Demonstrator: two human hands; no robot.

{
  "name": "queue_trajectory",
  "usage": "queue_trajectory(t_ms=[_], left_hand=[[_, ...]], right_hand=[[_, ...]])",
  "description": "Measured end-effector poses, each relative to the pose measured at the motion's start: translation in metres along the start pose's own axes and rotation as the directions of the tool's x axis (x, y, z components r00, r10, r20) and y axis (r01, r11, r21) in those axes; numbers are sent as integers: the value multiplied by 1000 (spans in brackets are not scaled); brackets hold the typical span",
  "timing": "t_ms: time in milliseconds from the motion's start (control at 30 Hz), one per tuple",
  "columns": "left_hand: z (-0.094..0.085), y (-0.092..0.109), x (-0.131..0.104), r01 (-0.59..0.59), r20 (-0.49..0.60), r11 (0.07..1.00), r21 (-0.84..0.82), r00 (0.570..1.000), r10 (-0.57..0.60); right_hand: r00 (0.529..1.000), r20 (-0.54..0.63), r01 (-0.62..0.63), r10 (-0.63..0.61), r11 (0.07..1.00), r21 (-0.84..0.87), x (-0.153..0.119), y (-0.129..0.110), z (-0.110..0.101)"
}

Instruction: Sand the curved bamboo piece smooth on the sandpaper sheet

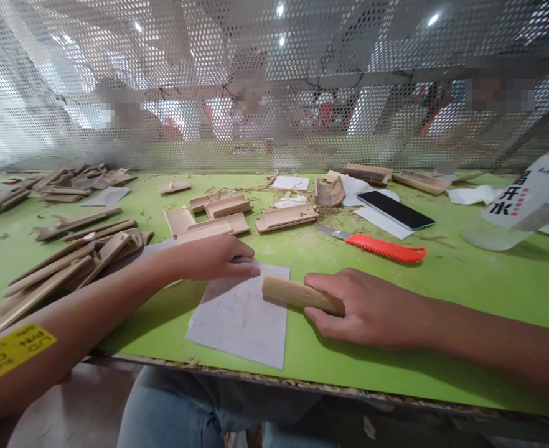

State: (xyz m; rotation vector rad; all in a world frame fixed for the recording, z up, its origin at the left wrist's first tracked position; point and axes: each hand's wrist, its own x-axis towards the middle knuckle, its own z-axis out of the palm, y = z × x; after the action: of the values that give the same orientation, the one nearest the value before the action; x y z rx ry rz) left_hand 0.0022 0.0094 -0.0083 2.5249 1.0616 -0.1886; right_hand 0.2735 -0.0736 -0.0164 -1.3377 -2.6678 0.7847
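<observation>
My right hand [356,305] is wrapped round one end of a short, smooth piece of bamboo [284,291]. The bamboo's free end points left, over the edge of a pale paper sheet [244,317]. At the top edge of that sheet is my left hand [213,256], its fingers curled and its thumb lying along the paper, seeming to pinch it; the fingertips are partly hidden. Beyond my right hand lies a knife with an orange handle [389,247]. Just past my left hand are several split bamboo pieces [286,218].
A pile of bamboo strips [76,261] lies at the left, with more pieces behind it. A black phone [396,210] rests on white paper near a clear bottle [520,205]. Shavings litter the green table [442,292]. A perforated screen [200,74] stands behind, with people beyond it.
</observation>
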Motion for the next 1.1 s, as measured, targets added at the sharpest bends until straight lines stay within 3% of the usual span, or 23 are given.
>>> queue_trajectory(t_ms=[1100], left_hand=[[0,3,2,3,-3,1000,-22,1000,-3]], right_hand=[[1000,-22,5,-4,999,31,-3,-1,-1]])
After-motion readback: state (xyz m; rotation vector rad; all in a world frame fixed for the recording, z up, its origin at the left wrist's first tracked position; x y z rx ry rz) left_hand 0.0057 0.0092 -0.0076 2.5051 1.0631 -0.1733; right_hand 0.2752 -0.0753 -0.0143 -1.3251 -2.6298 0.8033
